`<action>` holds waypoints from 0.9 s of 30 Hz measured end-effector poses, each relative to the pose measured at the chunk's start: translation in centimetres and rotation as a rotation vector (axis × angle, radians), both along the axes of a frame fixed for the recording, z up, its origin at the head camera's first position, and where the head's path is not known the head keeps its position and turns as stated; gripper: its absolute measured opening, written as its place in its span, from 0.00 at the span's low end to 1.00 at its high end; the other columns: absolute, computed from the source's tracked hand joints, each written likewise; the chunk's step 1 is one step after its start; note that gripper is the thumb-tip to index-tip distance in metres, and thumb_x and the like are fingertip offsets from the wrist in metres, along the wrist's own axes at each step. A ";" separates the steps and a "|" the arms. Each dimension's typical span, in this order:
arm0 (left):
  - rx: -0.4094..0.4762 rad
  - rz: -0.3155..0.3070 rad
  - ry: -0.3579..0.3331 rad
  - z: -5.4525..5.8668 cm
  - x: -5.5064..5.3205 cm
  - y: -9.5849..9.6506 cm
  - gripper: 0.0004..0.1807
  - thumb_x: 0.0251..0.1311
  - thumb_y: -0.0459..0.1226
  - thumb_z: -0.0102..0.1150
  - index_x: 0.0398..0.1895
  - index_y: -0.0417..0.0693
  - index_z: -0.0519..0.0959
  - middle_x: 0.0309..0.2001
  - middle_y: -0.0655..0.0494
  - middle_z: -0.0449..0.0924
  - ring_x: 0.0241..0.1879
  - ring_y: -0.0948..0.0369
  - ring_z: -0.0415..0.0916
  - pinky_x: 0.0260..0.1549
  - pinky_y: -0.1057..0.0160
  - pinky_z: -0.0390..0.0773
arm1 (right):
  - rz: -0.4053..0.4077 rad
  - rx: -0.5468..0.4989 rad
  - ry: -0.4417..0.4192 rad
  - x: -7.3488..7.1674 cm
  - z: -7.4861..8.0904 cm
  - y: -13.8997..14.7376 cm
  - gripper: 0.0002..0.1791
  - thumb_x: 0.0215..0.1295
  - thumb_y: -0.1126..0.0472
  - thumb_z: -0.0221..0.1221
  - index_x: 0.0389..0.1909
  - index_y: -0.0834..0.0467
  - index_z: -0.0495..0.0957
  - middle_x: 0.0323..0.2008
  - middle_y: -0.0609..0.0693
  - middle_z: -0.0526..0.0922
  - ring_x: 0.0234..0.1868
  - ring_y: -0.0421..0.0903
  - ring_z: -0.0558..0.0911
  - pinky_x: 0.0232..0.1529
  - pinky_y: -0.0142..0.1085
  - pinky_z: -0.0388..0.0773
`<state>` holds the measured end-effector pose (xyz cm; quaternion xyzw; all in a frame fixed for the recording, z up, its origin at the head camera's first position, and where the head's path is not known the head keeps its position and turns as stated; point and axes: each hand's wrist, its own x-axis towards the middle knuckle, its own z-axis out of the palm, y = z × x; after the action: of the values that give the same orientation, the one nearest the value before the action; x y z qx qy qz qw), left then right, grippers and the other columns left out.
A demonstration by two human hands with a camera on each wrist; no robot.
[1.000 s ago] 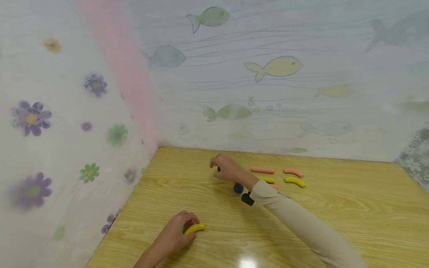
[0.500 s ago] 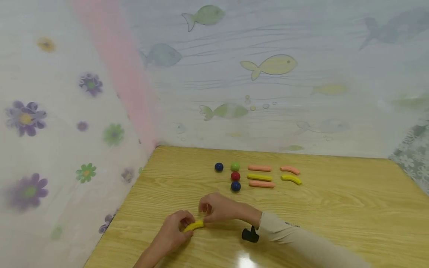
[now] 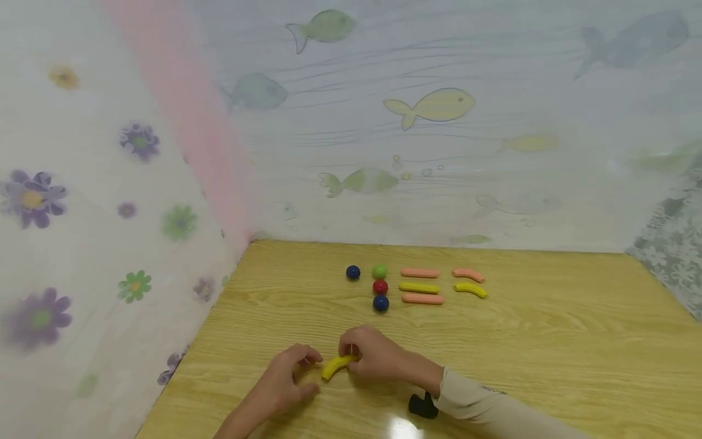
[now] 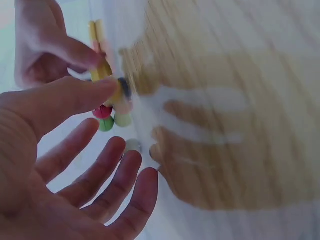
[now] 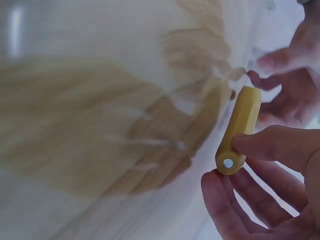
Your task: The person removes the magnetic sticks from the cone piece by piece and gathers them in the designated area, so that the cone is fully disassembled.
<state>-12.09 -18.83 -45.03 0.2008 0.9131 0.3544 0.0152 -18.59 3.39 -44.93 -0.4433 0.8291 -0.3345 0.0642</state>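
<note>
My right hand [image 3: 377,360] pinches one end of a curved yellow piece [image 3: 333,368], banana-like in bend, low over the wooden table. Seen from the right wrist, the yellow piece [image 5: 239,122] has flat sides and a small white round spot in its near end; thumb and fingertips hold it there. My left hand [image 3: 282,381] is just to the left, fingers spread and bent a little, apart from the piece. In the left wrist view the left hand's fingers [image 4: 107,170] are parted with nothing in their grasp.
Farther back lie blue [image 3: 353,272], green [image 3: 379,271], red [image 3: 380,286] and another blue ball [image 3: 381,303]. To their right are straight pink [image 3: 419,273] and yellow sticks [image 3: 418,288], plus curved pink [image 3: 468,275] and yellow ones [image 3: 470,289]. Patterned walls border the table [image 3: 548,341].
My right hand has come back from the blue ball at the rear and taken the curved yellow piece. My left hand has let go of it, and the piece has shifted slightly right.
</note>
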 end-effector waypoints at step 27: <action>-0.102 0.176 0.149 0.4 -2.5 0.4 0.13 0.49 0.29 0.69 0.38 0.49 0.80 0.43 0.55 0.76 0.41 0.56 0.75 0.37 0.56 0.76 | -0.398 -0.064 0.100 -2.3 1.0 18.7 0.09 0.52 0.74 0.63 0.32 0.58 0.79 0.31 0.48 0.79 0.29 0.42 0.77 0.28 0.32 0.76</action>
<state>-14.56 -18.45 -44.61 0.1444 0.9426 0.2919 -0.0735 -20.89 22.10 -43.96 -0.2886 0.8914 -0.3445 -0.0583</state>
